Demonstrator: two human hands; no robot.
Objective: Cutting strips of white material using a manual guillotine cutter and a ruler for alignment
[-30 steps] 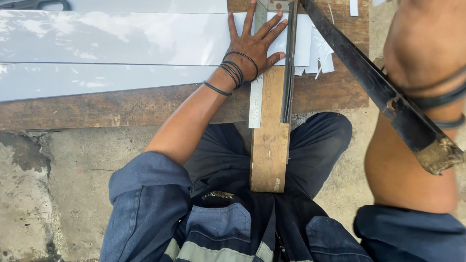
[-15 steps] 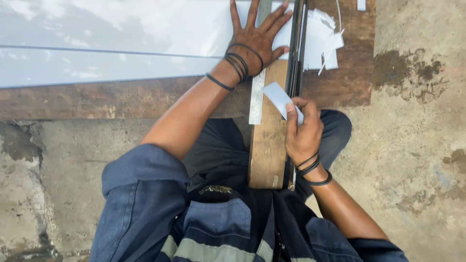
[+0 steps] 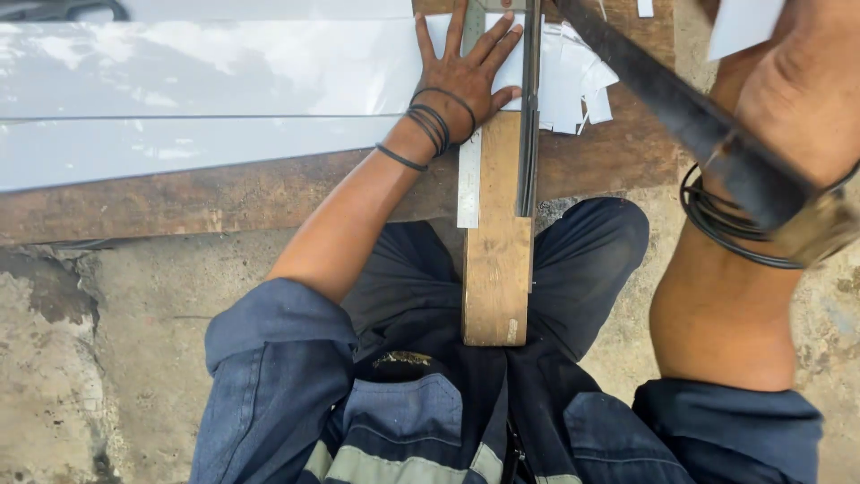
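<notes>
Left hand (image 3: 466,76) is flat, fingers spread, pressing the white sheet (image 3: 197,99) down just left of the blade slot (image 3: 530,108); it pins rather than grasps. Right hand (image 3: 797,99) is up at the lever (image 3: 681,116) of the cutter, forearm raised close to the camera; whether the grip has closed round the handle I cannot tell, as the hand is blurred and cut off by the frame edge. The lever runs diagonally, rising rightward from the slot. The sheet's long axis lies crosswise to the slot, stretching left along the tabletop (image 3: 179,202). White offcuts (image 3: 573,85) sit right of the slot. The ruler (image 3: 469,184) lies parallel, just left of the wooden block (image 3: 497,260).
</notes>
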